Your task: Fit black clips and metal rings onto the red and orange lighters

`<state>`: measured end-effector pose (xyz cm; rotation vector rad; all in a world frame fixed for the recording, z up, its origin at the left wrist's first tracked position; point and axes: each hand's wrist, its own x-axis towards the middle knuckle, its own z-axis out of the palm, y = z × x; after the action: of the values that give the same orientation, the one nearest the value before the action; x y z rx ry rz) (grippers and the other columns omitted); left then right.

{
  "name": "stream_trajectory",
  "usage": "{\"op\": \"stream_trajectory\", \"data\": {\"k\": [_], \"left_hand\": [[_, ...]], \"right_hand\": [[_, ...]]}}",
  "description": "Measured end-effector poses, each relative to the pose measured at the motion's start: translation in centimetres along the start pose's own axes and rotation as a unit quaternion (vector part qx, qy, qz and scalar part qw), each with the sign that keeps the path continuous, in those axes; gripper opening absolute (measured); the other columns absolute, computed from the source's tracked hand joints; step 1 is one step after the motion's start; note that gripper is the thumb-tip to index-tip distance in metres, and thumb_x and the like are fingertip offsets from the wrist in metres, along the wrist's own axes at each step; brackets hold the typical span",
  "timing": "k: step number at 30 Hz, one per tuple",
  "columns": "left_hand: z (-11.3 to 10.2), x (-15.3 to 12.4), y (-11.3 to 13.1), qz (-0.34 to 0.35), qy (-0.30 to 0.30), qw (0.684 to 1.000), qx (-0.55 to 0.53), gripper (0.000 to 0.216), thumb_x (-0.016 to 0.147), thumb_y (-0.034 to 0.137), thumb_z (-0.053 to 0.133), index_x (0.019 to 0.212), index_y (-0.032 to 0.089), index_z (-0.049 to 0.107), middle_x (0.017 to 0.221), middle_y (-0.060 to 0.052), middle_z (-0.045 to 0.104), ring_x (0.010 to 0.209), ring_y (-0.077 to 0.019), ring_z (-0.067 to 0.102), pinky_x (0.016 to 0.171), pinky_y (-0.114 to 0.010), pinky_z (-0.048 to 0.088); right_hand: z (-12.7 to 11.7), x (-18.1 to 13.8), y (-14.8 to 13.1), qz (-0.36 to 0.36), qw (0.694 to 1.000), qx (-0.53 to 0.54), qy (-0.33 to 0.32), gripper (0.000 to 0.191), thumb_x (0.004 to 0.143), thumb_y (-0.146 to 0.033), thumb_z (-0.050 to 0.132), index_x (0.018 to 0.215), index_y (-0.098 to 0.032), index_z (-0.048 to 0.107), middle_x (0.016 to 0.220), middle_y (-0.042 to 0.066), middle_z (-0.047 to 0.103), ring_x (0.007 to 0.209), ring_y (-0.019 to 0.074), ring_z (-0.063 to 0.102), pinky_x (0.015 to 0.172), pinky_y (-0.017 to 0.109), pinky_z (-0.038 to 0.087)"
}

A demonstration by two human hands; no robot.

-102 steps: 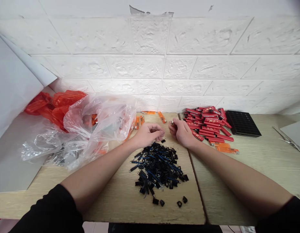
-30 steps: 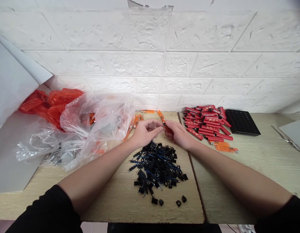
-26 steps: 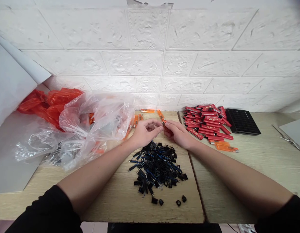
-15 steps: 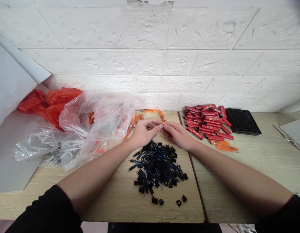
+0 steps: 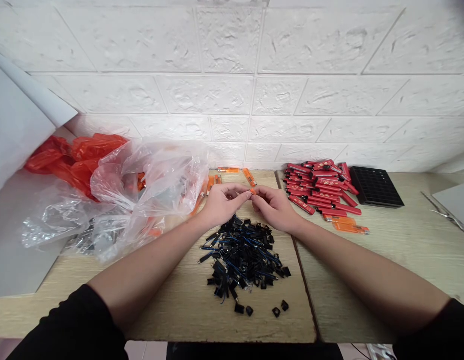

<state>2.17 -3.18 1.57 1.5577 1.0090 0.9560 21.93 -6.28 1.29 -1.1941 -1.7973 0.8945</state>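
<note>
My left hand (image 5: 227, 202) and my right hand (image 5: 274, 206) meet fingertip to fingertip, both closed on a small orange piece (image 5: 253, 191). It looks like part of an orange lighter, though my fingers hide most of it. Just beyond the fingertips an orange lighter (image 5: 249, 176) lies on the table, and another orange lighter (image 5: 228, 170) rests by the wall. Below my hands spreads a heap of small black parts (image 5: 247, 255) with blue wires among them.
To the left lie a clear plastic bag (image 5: 149, 175) and a red plastic bag (image 5: 81, 155). On the right are a pile of red lighters (image 5: 322, 187), orange lighters (image 5: 350, 227) and a black gridded tray (image 5: 376, 186). A white brick-patterned wall (image 5: 232, 95) closes the back.
My right hand's fingers have shifted slightly around the orange piece, and a little more of it shows. Nothing on the table has visibly moved.
</note>
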Motion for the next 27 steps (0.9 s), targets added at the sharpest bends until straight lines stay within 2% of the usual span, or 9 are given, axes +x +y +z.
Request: {"op": "stream_trajectory", "data": {"k": [7,11,15,17,18,20,22,25,27], "left_hand": [[0.0,0.4,-0.8,-0.008,0.033,0.999,-0.006,0.026,0.087,0.040,0.081,0.094,0.015,0.081,0.073,-0.002,0.071,0.060,-0.0116,0.054,0.055,-0.026,0.040],[-0.3,0.9,-1.3,-0.016,0.039,0.999,0.009,0.018,0.090,0.034,0.076,0.089,0.016,0.078,0.070,-0.002,0.068,0.061,-0.0130,0.056,0.058,-0.028,0.043],[-0.3,1.3,-1.6,-0.005,0.072,0.997,0.027,0.011,0.089,0.027,0.075,0.086,0.017,0.076,0.079,-0.003,0.072,0.069,-0.0135,0.061,0.067,-0.030,0.049],[-0.2,1.3,-1.8,0.009,0.084,0.996,0.030,0.010,0.086,0.024,0.078,0.093,0.017,0.077,0.088,-0.005,0.075,0.075,-0.0139,0.064,0.072,-0.030,0.052],[-0.2,1.3,-1.9,0.014,0.082,0.996,0.031,0.017,0.085,0.023,0.079,0.101,0.017,0.078,0.092,-0.006,0.075,0.076,-0.0141,0.065,0.073,-0.030,0.053],[-0.1,1.1,-2.0,0.023,0.064,0.997,0.043,0.036,0.083,0.020,0.080,0.119,0.018,0.079,0.095,-0.006,0.075,0.075,-0.0137,0.064,0.070,-0.030,0.053],[-0.2,1.0,-2.1,0.029,0.028,0.997,0.067,0.043,0.085,0.020,0.079,0.128,0.019,0.080,0.089,-0.004,0.073,0.069,-0.0127,0.060,0.063,-0.029,0.049],[-0.4,1.0,-2.3,0.037,-0.004,0.993,0.111,0.027,0.088,0.026,0.078,0.112,0.019,0.086,0.078,-0.003,0.073,0.062,-0.0123,0.055,0.057,-0.028,0.042],[-0.6,1.2,-2.4,0.039,-0.007,0.991,0.129,0.017,0.088,0.027,0.077,0.099,0.019,0.087,0.078,-0.004,0.077,0.062,-0.0129,0.056,0.058,-0.029,0.043]], "right_hand": [[0.0,0.1,0.9,-0.028,0.999,-0.031,0.017,0.027,0.107,-0.039,0.057,0.104,-0.019,0.074,0.077,0.001,0.067,0.068,0.0155,0.055,0.065,0.029,0.040],[-0.4,0.5,2.1,-0.116,0.984,-0.113,0.074,0.022,0.106,-0.033,0.062,0.112,-0.019,0.079,0.097,0.008,0.076,0.086,0.0211,0.067,0.081,0.036,0.052],[-0.7,0.8,3.3,-0.156,0.963,-0.211,0.066,0.025,0.106,-0.029,0.063,0.122,-0.020,0.080,0.112,0.014,0.074,0.100,0.0263,0.070,0.091,0.044,0.058],[-0.7,0.8,3.6,-0.158,0.958,-0.232,0.056,0.025,0.106,-0.029,0.063,0.122,-0.020,0.080,0.111,0.014,0.073,0.100,0.0267,0.070,0.092,0.045,0.059],[-0.6,0.8,3.6,-0.162,0.957,-0.233,0.052,0.024,0.106,-0.029,0.063,0.121,-0.019,0.080,0.111,0.014,0.073,0.099,0.0265,0.070,0.092,0.044,0.059],[-0.6,0.7,3.4,-0.173,0.958,-0.225,0.045,0.022,0.106,-0.027,0.063,0.120,-0.018,0.077,0.110,0.014,0.074,0.097,0.0253,0.071,0.091,0.043,0.059],[-0.7,0.5,3.0,-0.176,0.960,-0.210,0.050,0.020,0.104,-0.024,0.064,0.119,-0.018,0.074,0.110,0.013,0.073,0.093,0.0234,0.070,0.087,0.041,0.058],[-1.2,0.1,1.8,-0.194,0.960,-0.186,0.074,0.012,0.100,-0.021,0.065,0.111,-0.019,0.069,0.104,0.010,0.071,0.092,0.0226,0.067,0.086,0.040,0.056],[-1.6,-0.3,0.7,-0.234,0.958,-0.158,0.055,0.006,0.097,-0.020,0.065,0.103,-0.021,0.066,0.096,0.007,0.069,0.091,0.0226,0.065,0.085,0.040,0.054]]}}
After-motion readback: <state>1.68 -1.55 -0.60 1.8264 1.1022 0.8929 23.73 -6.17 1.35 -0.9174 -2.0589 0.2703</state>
